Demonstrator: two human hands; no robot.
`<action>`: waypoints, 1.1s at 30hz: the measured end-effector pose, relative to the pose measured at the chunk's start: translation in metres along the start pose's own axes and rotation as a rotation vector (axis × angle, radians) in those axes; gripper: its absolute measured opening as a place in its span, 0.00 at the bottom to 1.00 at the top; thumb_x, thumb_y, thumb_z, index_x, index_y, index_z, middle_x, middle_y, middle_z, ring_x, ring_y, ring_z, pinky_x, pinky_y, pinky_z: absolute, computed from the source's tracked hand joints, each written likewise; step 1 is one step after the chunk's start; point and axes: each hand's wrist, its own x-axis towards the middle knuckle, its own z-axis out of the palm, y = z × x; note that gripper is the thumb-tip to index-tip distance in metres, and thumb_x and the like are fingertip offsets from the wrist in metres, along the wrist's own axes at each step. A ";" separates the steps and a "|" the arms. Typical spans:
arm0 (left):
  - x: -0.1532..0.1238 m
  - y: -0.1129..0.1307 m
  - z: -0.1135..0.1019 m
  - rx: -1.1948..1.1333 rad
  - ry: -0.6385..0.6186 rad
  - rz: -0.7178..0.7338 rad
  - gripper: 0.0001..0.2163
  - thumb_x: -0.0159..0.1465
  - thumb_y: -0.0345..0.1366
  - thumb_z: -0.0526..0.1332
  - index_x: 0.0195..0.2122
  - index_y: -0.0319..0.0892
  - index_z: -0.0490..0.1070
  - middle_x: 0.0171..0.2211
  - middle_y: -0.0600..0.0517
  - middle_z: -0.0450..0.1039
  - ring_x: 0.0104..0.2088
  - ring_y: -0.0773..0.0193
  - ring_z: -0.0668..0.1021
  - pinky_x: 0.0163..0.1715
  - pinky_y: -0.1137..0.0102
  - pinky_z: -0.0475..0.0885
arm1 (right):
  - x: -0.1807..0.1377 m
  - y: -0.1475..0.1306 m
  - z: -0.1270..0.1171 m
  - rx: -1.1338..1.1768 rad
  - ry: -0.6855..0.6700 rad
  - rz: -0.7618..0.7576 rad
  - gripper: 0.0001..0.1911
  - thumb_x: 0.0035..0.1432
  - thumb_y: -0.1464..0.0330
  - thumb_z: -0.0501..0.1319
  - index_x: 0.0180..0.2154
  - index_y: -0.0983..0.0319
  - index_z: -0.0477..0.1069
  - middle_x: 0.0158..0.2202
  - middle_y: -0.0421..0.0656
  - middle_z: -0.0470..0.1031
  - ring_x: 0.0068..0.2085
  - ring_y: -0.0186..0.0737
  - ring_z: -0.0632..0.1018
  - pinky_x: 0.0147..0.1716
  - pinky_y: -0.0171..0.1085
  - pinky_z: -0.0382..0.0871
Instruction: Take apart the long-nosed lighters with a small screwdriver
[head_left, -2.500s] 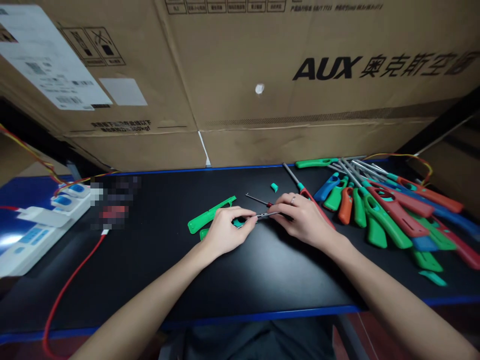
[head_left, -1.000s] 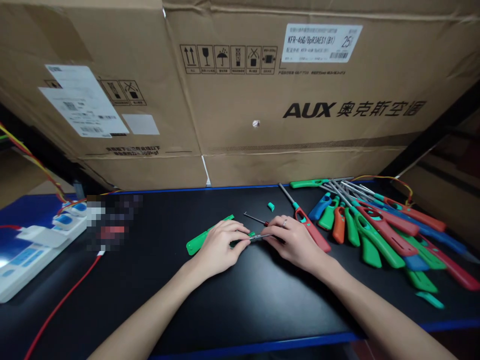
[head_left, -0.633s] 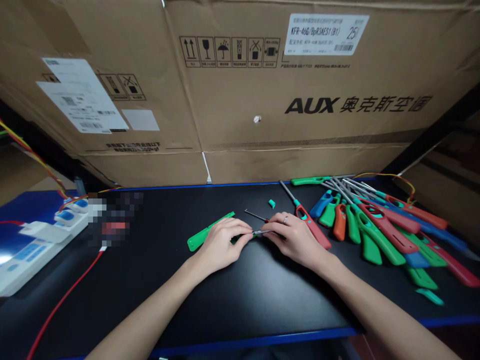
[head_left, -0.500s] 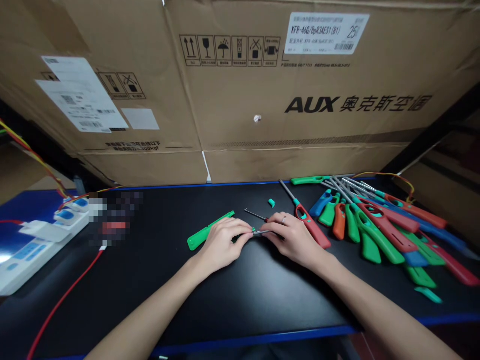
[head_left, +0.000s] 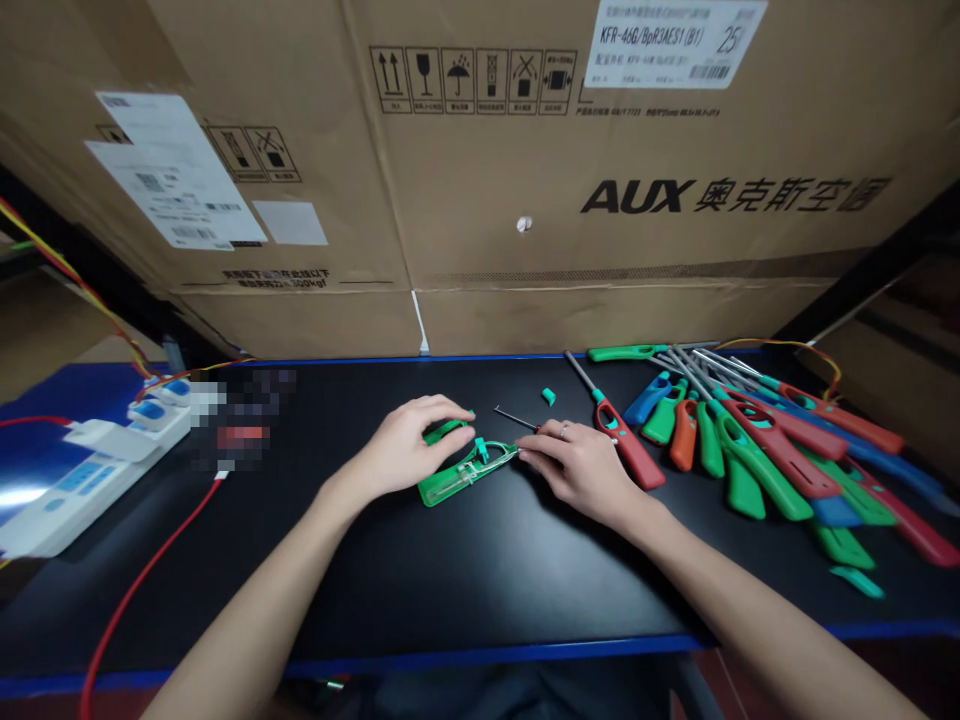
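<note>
An opened green lighter half lies on the black mat with its inner parts showing. My right hand pinches the metal tube at its front end. My left hand is curled over a separate green cover half just behind it, thumb and fingers closed round the piece. A small red-handled screwdriver lies between my hands, and a small green cap sits a little behind it.
A heap of long green, red, blue and orange lighters covers the right of the mat. Large cardboard boxes stand along the back edge. A white power strip with a red cable lies at the left.
My left hand has let go of the lighter and moved back-left onto the separate green cover. The opened lighter half now lies uncovered. My right hand has kept its pinch on the tube.
</note>
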 end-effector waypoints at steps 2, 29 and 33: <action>-0.009 -0.001 -0.013 0.079 -0.103 -0.017 0.13 0.61 0.48 0.69 0.43 0.48 0.81 0.41 0.52 0.81 0.41 0.60 0.81 0.43 0.68 0.74 | 0.000 0.001 -0.001 0.033 -0.013 0.003 0.11 0.73 0.65 0.56 0.46 0.60 0.76 0.40 0.45 0.78 0.38 0.40 0.76 0.40 0.39 0.68; -0.025 0.002 0.006 0.348 -0.296 0.017 0.13 0.64 0.43 0.67 0.49 0.52 0.81 0.39 0.52 0.76 0.41 0.59 0.75 0.45 0.63 0.67 | 0.002 0.011 -0.024 0.263 0.028 0.001 0.09 0.71 0.65 0.59 0.41 0.60 0.78 0.38 0.43 0.77 0.36 0.37 0.76 0.38 0.36 0.66; -0.025 0.001 0.005 0.342 -0.301 0.019 0.14 0.64 0.44 0.67 0.50 0.49 0.81 0.40 0.51 0.76 0.41 0.59 0.74 0.45 0.63 0.68 | 0.001 0.015 -0.025 0.374 0.039 0.075 0.09 0.71 0.64 0.60 0.41 0.59 0.78 0.37 0.42 0.76 0.36 0.36 0.76 0.38 0.36 0.68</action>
